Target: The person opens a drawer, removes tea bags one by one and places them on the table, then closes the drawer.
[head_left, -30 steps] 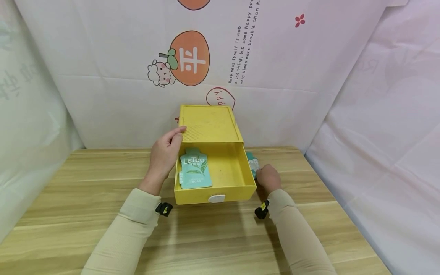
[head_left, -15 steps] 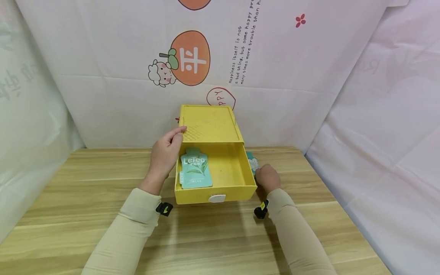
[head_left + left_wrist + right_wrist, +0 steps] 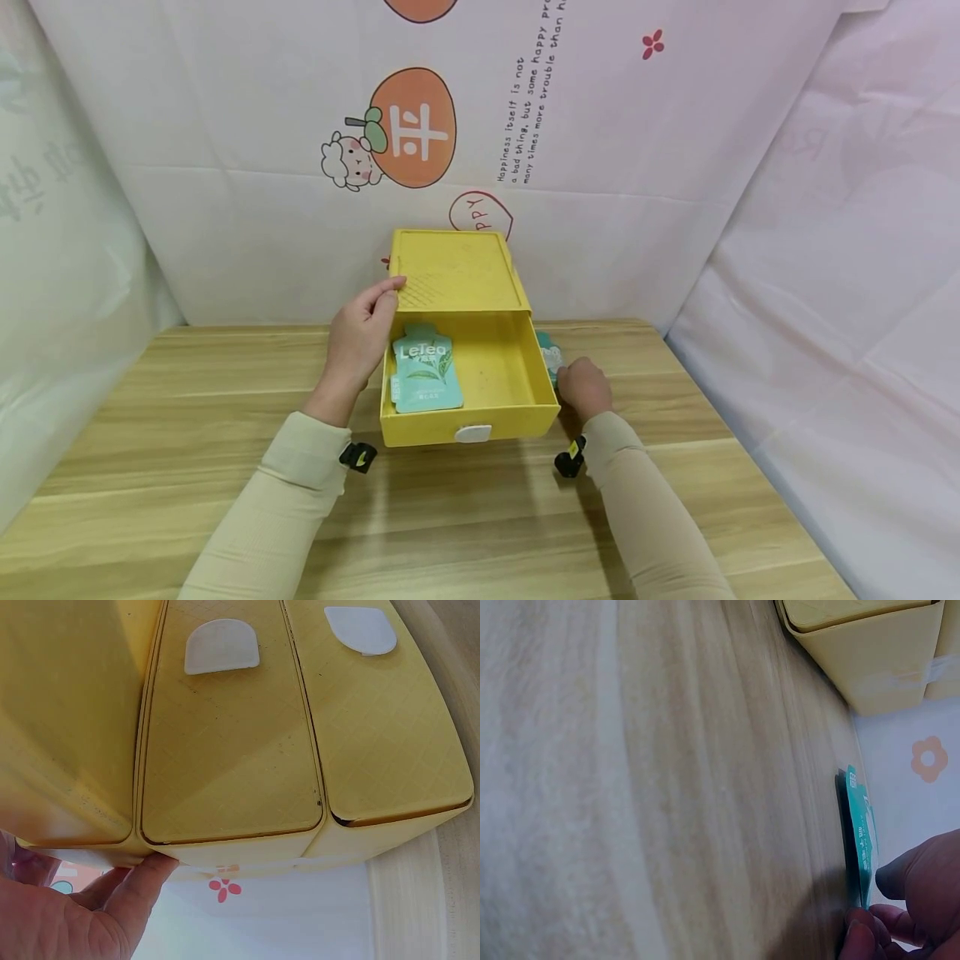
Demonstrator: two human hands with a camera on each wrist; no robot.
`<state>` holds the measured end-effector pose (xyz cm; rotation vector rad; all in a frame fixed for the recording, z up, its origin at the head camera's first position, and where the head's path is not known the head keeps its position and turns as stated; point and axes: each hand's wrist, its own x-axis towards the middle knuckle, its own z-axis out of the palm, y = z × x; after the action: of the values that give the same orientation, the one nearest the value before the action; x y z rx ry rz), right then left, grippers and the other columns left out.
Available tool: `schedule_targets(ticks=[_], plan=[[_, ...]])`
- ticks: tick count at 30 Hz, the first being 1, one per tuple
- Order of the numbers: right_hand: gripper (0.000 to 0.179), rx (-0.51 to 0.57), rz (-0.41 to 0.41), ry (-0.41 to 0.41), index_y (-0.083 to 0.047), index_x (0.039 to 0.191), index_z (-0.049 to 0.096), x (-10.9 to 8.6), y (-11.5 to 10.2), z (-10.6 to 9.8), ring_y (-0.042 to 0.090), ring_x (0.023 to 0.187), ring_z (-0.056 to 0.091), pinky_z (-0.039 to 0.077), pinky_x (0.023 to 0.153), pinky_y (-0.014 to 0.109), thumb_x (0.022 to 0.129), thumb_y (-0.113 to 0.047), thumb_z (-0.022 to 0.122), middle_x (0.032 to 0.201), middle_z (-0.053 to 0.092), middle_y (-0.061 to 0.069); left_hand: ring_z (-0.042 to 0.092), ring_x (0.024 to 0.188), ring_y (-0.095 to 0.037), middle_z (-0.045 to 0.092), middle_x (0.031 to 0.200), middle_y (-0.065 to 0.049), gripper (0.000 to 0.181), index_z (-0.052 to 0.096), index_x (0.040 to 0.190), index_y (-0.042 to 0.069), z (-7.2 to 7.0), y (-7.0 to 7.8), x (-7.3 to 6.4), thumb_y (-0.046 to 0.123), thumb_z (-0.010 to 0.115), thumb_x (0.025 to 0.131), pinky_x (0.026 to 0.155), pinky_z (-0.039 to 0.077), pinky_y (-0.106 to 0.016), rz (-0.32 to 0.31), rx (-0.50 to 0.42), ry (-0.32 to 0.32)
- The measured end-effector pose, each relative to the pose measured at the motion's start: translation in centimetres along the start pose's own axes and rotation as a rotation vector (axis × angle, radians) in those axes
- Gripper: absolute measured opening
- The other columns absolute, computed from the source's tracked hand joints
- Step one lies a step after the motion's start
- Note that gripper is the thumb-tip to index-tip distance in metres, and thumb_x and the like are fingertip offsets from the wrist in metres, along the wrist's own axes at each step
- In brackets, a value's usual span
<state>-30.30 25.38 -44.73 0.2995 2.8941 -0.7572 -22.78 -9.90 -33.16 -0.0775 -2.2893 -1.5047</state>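
Note:
A yellow drawer cabinet (image 3: 468, 262) stands towards the back of the table, its top drawer (image 3: 504, 367) pulled out. Inside that drawer, on its left side, lies a light-green LeTea packet (image 3: 426, 379). My left hand (image 3: 360, 333) grips the cabinet's upper left edge, with a finger over the top. The left wrist view shows two lower drawers (image 3: 232, 742) pushed in. To the right of the cabinet another green tea packet (image 3: 862, 832) lies on the table. My right hand (image 3: 587, 387) pinches its near end between thumb and fingers; part of this packet is hidden by the hand and drawer.
The wooden table (image 3: 187, 467) ends at a white printed cloth (image 3: 262, 167) hung behind it, with more cloth along both sides. White tab handles (image 3: 473, 433) stick out from the drawer fronts. The pulled-out drawer juts forward between my two forearms.

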Motion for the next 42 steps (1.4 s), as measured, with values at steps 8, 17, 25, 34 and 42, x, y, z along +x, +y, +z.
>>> schedule_targets(ticks=[8,17,25,34,42], plan=[[0.041,0.006,0.010,-0.005,-0.010,0.071,0.048,-0.1,-0.2,-0.2,0.022,0.061,0.050,0.041,0.054,0.032,0.108,-0.023,0.039,0.067,0.049,0.007,0.045,0.074,-0.025,0.073,0.119,-0.005,0.043,0.069,0.140,0.023,0.0,0.0,0.0,0.038,0.044,0.108,0.065,0.037,-0.036,0.008,0.004,0.002],[0.038,0.025,-0.062,0.052,-0.004,0.087,0.056,-0.8,-0.4,-1.2,0.026,0.071,0.054,0.046,0.064,0.037,0.110,-0.029,0.039,0.079,0.056,0.011,0.049,0.078,-0.025,0.071,0.132,-0.002,0.043,0.069,0.140,0.023,0.0,0.0,0.0,0.038,0.045,0.108,0.066,0.037,-0.036,0.006,0.005,0.004],[0.047,0.014,-0.125,0.130,0.008,0.114,0.062,-1.2,-2.0,-3.3,0.040,0.094,0.064,0.055,0.082,0.051,0.109,-0.030,0.036,0.107,0.066,0.027,0.046,0.074,-0.026,0.070,0.135,-0.002,0.042,0.069,0.140,0.023,0.0,-0.1,0.0,0.038,0.045,0.109,0.066,0.037,-0.036,0.007,0.007,0.002],[0.061,0.131,-0.217,0.242,0.004,0.149,0.045,-4.1,-5.0,-6.9,0.041,0.112,0.063,0.050,0.101,0.057,0.109,-0.041,0.034,0.131,0.064,0.025,0.038,0.061,-0.024,0.059,0.082,-0.010,0.043,0.069,0.140,0.025,0.0,0.0,0.0,0.038,0.043,0.108,0.057,0.033,-0.033,0.012,0.032,0.003],[0.059,0.202,-0.377,0.354,-0.002,0.146,0.049,-8.1,-8.2,-9.9,0.036,0.099,0.063,0.052,0.092,0.055,0.108,-0.046,0.042,0.123,0.065,0.018,0.039,0.063,-0.025,0.058,0.082,-0.010,0.043,0.069,0.141,0.024,0.1,-0.1,0.1,0.037,0.043,0.109,0.059,0.034,-0.034,0.011,0.029,0.000]])
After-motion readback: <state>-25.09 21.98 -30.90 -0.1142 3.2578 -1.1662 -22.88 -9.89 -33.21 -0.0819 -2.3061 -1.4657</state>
